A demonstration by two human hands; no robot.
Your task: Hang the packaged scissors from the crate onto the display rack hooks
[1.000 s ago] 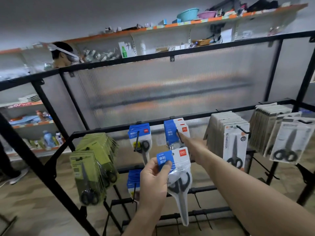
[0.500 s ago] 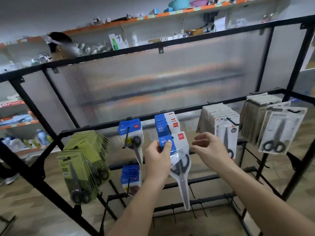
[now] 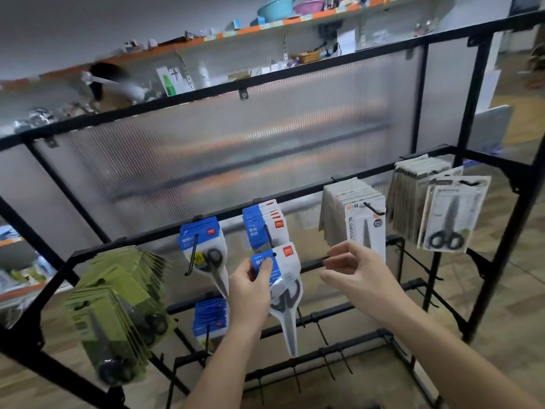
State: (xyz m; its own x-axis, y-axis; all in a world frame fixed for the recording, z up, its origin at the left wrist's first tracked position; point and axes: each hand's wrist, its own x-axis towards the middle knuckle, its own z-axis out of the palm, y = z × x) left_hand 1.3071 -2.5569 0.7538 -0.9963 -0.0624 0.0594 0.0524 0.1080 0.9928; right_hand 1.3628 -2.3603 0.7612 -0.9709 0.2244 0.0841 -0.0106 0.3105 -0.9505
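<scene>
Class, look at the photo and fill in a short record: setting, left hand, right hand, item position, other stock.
setting: black display rack with hooks
left hand: grips a blue-and-white scissors pack by its top
right hand: holds nothing, fingers loose, beside the pack
pack position: at the tip of the hook of the blue stack
other stock: green packs, grey packs

Of the person only two arms show: a left hand [image 3: 250, 287] and a right hand [image 3: 356, 270], both bare, each on a bare forearm that stays uncovered down to where the picture's lower edge cuts it off. The left forearm [image 3: 215, 376] shows as a narrow, smooth length, while the right forearm [image 3: 460, 367] looks broader in this wide-angle view. The fingers [image 3: 342, 261] are slim, and the left thumb [image 3: 264, 271] seems to carry a short plain nail, though the picture is too soft to show finer marks.
</scene>
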